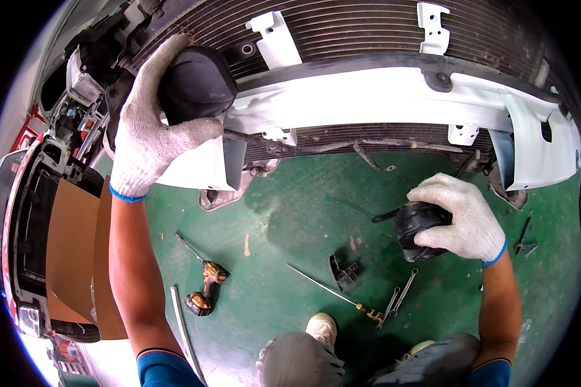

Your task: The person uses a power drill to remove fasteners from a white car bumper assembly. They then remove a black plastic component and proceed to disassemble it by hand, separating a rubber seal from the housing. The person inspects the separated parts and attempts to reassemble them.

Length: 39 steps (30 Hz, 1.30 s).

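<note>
My gloved left hand [150, 132] is at the left end of a white bumper beam [361, 97], its fingers and thumb around a round black car horn [199, 82]. The horn sits against the front of the car, beside a dark bracket with a bolt hole. Lower down on the right, my gloved right hand [463, 216] grips a second black car horn [414, 231] over the floor, with its flat metal bracket pointing left. Parts of both horns are covered by my fingers.
On the green floor lie a cordless drill [208, 284], a long screwdriver [336, 293], two wrenches [401, 293], a black plastic bracket [345, 272] and pliers [526, 238]. Behind the beam is a finned radiator [361, 32]. Cardboard [74, 251] stands at the left by another vehicle.
</note>
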{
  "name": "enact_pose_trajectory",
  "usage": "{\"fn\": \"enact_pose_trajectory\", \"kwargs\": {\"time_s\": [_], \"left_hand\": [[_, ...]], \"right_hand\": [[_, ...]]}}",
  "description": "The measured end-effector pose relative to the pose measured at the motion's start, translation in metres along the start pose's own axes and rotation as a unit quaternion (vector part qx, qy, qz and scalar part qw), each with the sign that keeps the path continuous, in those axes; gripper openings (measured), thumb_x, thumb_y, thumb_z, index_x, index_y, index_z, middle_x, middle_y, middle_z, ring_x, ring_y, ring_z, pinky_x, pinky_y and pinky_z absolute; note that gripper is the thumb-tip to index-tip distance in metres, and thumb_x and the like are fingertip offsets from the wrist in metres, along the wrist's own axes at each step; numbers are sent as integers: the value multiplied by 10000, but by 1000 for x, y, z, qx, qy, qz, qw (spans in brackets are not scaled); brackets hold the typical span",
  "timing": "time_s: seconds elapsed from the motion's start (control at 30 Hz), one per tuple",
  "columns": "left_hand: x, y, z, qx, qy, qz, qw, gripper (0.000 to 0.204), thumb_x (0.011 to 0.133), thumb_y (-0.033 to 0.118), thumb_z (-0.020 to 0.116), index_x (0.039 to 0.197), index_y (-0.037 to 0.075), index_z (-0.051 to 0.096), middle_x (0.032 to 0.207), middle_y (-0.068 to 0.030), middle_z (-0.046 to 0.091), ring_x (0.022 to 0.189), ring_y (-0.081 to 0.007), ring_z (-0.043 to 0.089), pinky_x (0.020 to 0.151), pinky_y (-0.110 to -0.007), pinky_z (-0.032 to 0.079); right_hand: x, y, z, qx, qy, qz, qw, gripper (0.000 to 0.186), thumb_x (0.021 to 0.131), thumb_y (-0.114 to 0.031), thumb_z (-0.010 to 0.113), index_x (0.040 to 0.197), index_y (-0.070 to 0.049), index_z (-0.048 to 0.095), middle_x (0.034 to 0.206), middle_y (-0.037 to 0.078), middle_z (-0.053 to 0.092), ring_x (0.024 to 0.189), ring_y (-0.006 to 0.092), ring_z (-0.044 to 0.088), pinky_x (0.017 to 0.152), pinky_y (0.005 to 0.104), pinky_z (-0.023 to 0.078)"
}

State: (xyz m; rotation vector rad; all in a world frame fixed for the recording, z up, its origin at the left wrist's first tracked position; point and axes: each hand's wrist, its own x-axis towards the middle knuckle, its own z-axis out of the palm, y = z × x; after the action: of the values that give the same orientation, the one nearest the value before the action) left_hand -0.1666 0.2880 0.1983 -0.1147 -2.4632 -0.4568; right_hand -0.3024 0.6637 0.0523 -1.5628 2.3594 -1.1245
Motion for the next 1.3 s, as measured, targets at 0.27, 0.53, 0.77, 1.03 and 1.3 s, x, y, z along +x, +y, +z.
{"fn": "enact_pose_trajectory", "kwargs": {"time_s": [0.27, 0.53, 0.77, 1.03, 1.3], "left_hand": [[10, 1, 11, 39, 10, 67, 997, 1064, 639, 181, 934, 1549, 27, 404, 1486, -136, 511, 1349, -240, 528, 1165, -394, 432], [11, -8, 19, 71, 26, 91, 993, 1067, 650, 188, 953, 1550, 32, 402, 1505, -126, 498, 1361, -233, 520, 1163, -390, 432], [15, -11, 7, 53, -7, 69, 996, 1116, 624, 225, 975, 1553, 23, 390, 1516, -118, 483, 1400, -225, 470, 1191, -384, 389], [27, -17, -7, -26, -43, 53, 997, 1092, 604, 216, 981, 1534, 28, 441, 1509, -96, 493, 1389, -203, 467, 1192, -365, 380], [37, -13, -15, -108, -79, -1, 991, 1171, 618, 329, 977, 1552, -16, 359, 1533, -189, 457, 1427, -279, 440, 1202, -388, 351]], "right_hand": [[2, 2, 2, 0, 10, -8, 1000, 516, 634, -243, 804, 1069, 13, 702, 1029, 174, 681, 937, 370, 684, 849, 416, 561], [0, 1, 1, 4, 5, -1, 1000, 513, 627, -231, 798, 1066, 16, 699, 1023, 175, 680, 931, 372, 682, 846, 418, 560], [-1, -1, 0, 10, 8, 3, 1000, 527, 623, -230, 800, 1081, 12, 701, 1046, 178, 684, 954, 369, 687, 859, 415, 561], [-3, -5, 1, 17, 0, 38, 999, 603, 585, -268, 816, 1100, 26, 707, 1080, 177, 683, 993, 339, 688, 904, 393, 555], [0, -9, 2, 1, 1, 37, 999, 580, 598, -256, 819, 1098, 14, 705, 1073, 177, 684, 983, 344, 688, 886, 401, 557]]}}
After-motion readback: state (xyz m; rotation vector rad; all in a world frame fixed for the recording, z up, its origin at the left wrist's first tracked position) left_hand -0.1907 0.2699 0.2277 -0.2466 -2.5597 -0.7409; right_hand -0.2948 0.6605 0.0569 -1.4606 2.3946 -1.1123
